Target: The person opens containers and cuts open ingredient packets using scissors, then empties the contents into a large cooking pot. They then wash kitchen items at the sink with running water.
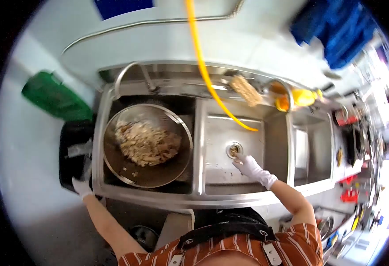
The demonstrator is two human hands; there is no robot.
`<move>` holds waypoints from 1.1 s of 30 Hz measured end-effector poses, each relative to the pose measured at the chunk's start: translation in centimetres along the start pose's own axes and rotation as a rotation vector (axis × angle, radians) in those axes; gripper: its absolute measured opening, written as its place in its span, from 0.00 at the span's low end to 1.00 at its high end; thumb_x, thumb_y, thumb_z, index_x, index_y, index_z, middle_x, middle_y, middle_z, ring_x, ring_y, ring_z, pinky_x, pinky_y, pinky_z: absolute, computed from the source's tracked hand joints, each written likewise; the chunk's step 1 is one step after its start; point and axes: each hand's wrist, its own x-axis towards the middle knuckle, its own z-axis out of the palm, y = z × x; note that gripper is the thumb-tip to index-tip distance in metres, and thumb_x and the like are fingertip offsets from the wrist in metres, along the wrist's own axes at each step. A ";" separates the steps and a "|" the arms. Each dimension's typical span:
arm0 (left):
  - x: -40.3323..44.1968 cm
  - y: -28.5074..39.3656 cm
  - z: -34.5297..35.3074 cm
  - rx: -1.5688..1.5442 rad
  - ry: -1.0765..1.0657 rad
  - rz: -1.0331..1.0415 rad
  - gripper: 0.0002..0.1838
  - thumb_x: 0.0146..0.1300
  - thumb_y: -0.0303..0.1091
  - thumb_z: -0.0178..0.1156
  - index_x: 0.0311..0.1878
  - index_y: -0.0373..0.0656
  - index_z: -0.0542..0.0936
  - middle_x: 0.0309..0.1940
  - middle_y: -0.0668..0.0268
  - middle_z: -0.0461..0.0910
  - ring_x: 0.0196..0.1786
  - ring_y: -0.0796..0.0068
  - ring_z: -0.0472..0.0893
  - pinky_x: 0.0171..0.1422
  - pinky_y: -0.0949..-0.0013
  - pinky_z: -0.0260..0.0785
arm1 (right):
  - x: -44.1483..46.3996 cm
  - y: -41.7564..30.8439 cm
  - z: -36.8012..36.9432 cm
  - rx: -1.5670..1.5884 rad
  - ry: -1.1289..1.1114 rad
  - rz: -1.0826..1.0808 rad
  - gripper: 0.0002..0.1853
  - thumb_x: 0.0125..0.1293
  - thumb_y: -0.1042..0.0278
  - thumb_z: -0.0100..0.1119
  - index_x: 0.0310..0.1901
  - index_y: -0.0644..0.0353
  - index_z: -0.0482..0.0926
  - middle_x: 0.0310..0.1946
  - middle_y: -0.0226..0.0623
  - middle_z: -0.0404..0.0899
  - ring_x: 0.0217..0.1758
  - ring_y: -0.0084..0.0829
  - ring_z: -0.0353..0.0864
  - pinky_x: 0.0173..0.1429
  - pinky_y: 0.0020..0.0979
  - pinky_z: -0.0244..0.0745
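Note:
My right hand, in a white glove, reaches down into the middle sink. Its fingertips are drawn together at the edge of the round drain, where brownish scraps show; what the fingers hold is too small to make out. On the left, my gloved left hand grips the near rim of a black bin beside the sink unit. Clear plastic lies across the bin. A large metal bowl with pale sliced food fills the left sink.
A yellow hose hangs into the middle sink. Curved taps stand along the back ledge, with a tan sponge-like block and yellow bottles. A third sink lies right; a green container is far left.

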 end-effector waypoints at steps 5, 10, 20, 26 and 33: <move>-14.4 9.0 7.5 -0.119 0.299 0.248 0.25 0.67 0.41 0.45 0.59 0.29 0.66 0.57 0.50 0.67 0.57 0.61 0.69 0.62 0.66 0.61 | 0.3 5.1 -3.2 0.169 0.264 0.127 0.18 0.59 0.63 0.57 0.48 0.64 0.74 0.37 0.52 0.80 0.43 0.45 0.80 0.46 0.37 0.73; -24.2 5.6 16.2 -0.112 -0.509 0.937 0.13 0.67 0.33 0.46 0.41 0.32 0.76 0.31 0.61 0.77 0.31 0.75 0.73 0.38 0.72 0.68 | 4.2 12.2 -8.6 0.578 0.651 0.095 0.18 0.61 0.69 0.55 0.52 0.66 0.71 0.39 0.31 0.77 0.39 0.20 0.72 0.43 0.23 0.68; -57.0 11.1 36.6 0.004 -1.174 0.578 0.10 0.60 0.22 0.58 0.46 0.36 0.77 0.36 0.62 0.81 0.41 0.77 0.80 0.46 0.76 0.72 | 20.8 15.1 -19.5 0.813 0.461 -0.260 0.21 0.61 0.80 0.43 0.57 0.62 0.66 0.47 0.41 0.77 0.40 0.28 0.77 0.45 0.24 0.72; -62.8 12.2 46.4 -0.180 -1.111 0.465 0.12 0.61 0.26 0.59 0.48 0.36 0.77 0.40 0.60 0.81 0.42 0.76 0.80 0.49 0.75 0.71 | 23.2 16.5 -18.4 0.488 0.606 -0.423 0.18 0.57 0.79 0.45 0.50 0.63 0.71 0.36 0.45 0.80 0.43 0.45 0.79 0.50 0.34 0.72; -63.1 11.0 46.5 -0.095 -1.080 0.459 0.08 0.62 0.25 0.56 0.42 0.35 0.80 0.33 0.65 0.81 0.36 0.82 0.77 0.44 0.80 0.69 | 20.1 20.2 -14.5 0.531 0.710 -0.417 0.17 0.59 0.76 0.50 0.52 0.63 0.69 0.39 0.38 0.82 0.42 0.37 0.81 0.48 0.31 0.73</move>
